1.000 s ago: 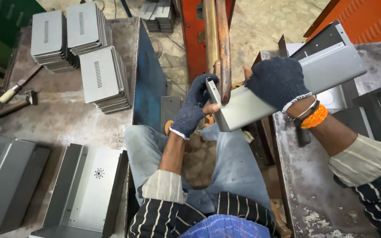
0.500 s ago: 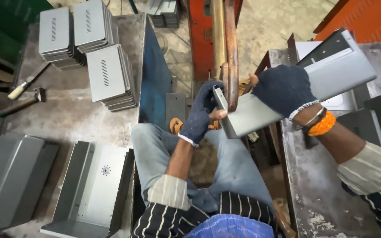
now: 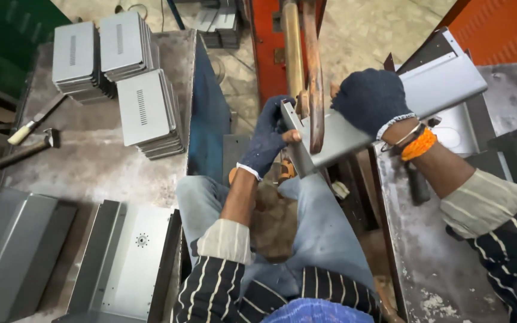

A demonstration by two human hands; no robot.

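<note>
Head view — both gloved hands, left (image 3: 268, 139) and right (image 3: 371, 100), closed round grey metal panel (image 3: 354, 128) | vented panels (image 3: 145, 110) stacked.

Bent grey sheet-metal panel (image 3: 384, 113) now sits further up under rusty welder arm (image 3: 313, 78) vs 1 s ago. Left hand (image 3: 268, 136) shifts up w/ panel corner; right hand (image 3: 371, 100) moves closer to arm.

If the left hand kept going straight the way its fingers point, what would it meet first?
The left hand in its dark blue glove already grips the end of the bent grey sheet-metal panel; beyond it, probably the upright rusty metal bars, though depth is unclear.
</note>
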